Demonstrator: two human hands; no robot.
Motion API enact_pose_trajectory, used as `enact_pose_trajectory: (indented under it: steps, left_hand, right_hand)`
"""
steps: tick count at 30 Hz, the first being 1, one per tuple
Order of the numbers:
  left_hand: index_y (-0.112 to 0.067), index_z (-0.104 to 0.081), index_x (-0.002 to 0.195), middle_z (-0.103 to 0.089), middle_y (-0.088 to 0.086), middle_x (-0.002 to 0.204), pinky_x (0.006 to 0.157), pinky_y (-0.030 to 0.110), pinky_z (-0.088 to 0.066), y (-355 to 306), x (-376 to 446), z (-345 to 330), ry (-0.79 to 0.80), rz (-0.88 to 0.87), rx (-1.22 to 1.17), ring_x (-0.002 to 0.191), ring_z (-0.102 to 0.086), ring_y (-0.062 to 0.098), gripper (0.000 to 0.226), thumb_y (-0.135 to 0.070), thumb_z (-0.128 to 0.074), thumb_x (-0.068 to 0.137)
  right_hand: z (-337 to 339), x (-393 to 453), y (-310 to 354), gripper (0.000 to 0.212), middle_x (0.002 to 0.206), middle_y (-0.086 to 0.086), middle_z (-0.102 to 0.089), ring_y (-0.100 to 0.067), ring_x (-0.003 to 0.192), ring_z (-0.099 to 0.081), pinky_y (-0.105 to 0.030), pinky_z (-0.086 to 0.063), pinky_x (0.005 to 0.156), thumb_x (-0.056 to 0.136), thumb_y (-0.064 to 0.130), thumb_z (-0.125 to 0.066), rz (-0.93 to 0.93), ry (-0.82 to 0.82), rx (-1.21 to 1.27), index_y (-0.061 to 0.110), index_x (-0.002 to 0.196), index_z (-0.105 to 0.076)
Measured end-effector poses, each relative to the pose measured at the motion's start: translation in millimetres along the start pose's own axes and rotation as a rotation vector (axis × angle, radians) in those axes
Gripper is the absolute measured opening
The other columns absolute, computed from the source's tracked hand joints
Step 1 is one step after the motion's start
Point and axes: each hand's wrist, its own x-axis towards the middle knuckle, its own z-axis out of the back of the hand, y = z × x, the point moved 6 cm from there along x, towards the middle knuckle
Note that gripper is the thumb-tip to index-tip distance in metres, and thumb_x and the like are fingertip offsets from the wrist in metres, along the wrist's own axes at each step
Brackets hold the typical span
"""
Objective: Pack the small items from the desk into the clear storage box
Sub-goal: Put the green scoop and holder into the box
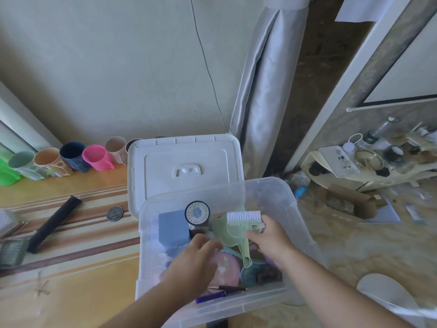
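We are working over the clear plastic storage box (279, 202), which sits at the right end of the wooden desk (71, 280) with its white lid (184, 166) propped up behind the far rim, out of the way so the opening stays free.

Our right hand (267, 237) has its fingers curled round the pale green plastic brush with white bristles (238, 229), holding it by the body with the bristles pointing to the far side and the looped handle hanging towards us. It is inside the box's outline, above the things already packed, so we judge it is on its way down to a resting spot.

Our left hand (196, 259) reaches into the near-left part of the box with the fingers loosely bent over the contents. We cannot tell whether it grips anything; it looks as if it is steadying or shifting things to make room for the brush.

Already in the box lie a blue-grey rectangular block (173, 227) on the left, a round black-rimmed tin with a blue and white label (197, 213) just to the right of it, a pink round item (224, 268) nearer us, and two pens, one dark (227, 288) and one blue (212, 297), along the near wall.

Still out on the desk to the left are a long black bar (54, 223) and a round silver coin-like disc (115, 213), so packing is not finished. A row of coloured plastic cups (97, 157) lines the far edge against the wall.
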Motion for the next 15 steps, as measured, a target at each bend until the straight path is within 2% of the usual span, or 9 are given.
enact_pose_trajectory:
  steps: [3,5,7,10,11,13,15]
  left_hand:
    - [-0.039,-0.057,0.126,-0.048,-0.012,0.122,0.081,0.026,-0.049,17,-16,8,-0.01,0.048,0.036,0.102,-0.059,0.014,0.038,-0.038,-0.051,0.088]
    - [-0.044,-0.054,0.127,-0.046,-0.016,0.12,0.084,0.025,-0.049,22,-26,11,-0.008,0.043,0.063,0.105,-0.056,0.01,0.04,-0.044,-0.046,0.087]
    - [-0.044,-0.054,0.123,-0.048,-0.015,0.12,0.082,0.027,-0.052,25,-34,12,-0.018,0.049,0.094,0.106,-0.057,0.011,0.039,-0.036,-0.058,0.086]
    - [-0.041,-0.059,0.116,-0.054,-0.011,0.116,0.076,0.027,-0.056,33,-41,13,-0.054,0.055,0.117,0.101,-0.062,0.014,0.048,-0.022,-0.076,0.075]
    - [-0.042,-0.06,0.115,-0.054,-0.011,0.116,0.078,0.027,-0.056,35,-42,14,-0.056,0.055,0.125,0.102,-0.062,0.014,0.049,-0.021,-0.078,0.073]
    - [-0.043,-0.06,0.114,-0.053,-0.012,0.12,0.084,0.031,-0.056,37,-41,17,-0.066,0.051,0.15,0.109,-0.06,0.016,0.047,-0.024,-0.077,0.074]
    - [-0.044,-0.059,0.113,-0.052,-0.011,0.123,0.087,0.034,-0.057,36,-39,21,-0.076,0.035,0.17,0.115,-0.058,0.017,0.047,-0.026,-0.077,0.074]
  right_hand:
    - [-14,26,-3,0.034,0.107,0.011,-0.075,-0.016,0.095,-0.074,-0.046,-0.065,0.078,0.085,0.028,-0.08,0.077,0.032,-0.306,0.039,0.112,-0.063]
    - [-25,28,5,0.038,0.116,0.013,-0.07,-0.015,0.105,-0.066,-0.039,-0.058,0.087,0.091,0.032,-0.076,0.11,0.021,-0.489,0.034,0.125,-0.059]
    - [-32,30,8,0.051,0.128,0.005,-0.068,-0.017,0.105,-0.055,-0.031,-0.041,0.084,0.095,0.034,-0.073,0.083,-0.018,-0.548,0.03,0.142,-0.051]
    - [-40,33,5,0.059,0.132,0.004,-0.069,-0.022,0.118,-0.057,-0.028,-0.027,0.081,0.098,0.033,-0.07,0.088,-0.041,-0.548,0.03,0.152,-0.045]
    - [-40,31,5,0.057,0.131,0.004,-0.069,-0.024,0.123,-0.056,-0.029,-0.027,0.081,0.099,0.03,-0.069,0.1,-0.044,-0.575,0.031,0.151,-0.046]
    - [-37,28,3,0.055,0.131,0.002,-0.067,-0.027,0.126,-0.054,-0.033,-0.037,0.089,0.096,0.024,-0.067,0.133,-0.07,-0.637,0.032,0.148,-0.049]
    - [-31,24,0,0.049,0.123,0.002,-0.06,-0.028,0.119,-0.057,-0.038,-0.048,0.1,0.088,0.02,-0.066,0.184,-0.129,-0.676,0.035,0.133,-0.056]
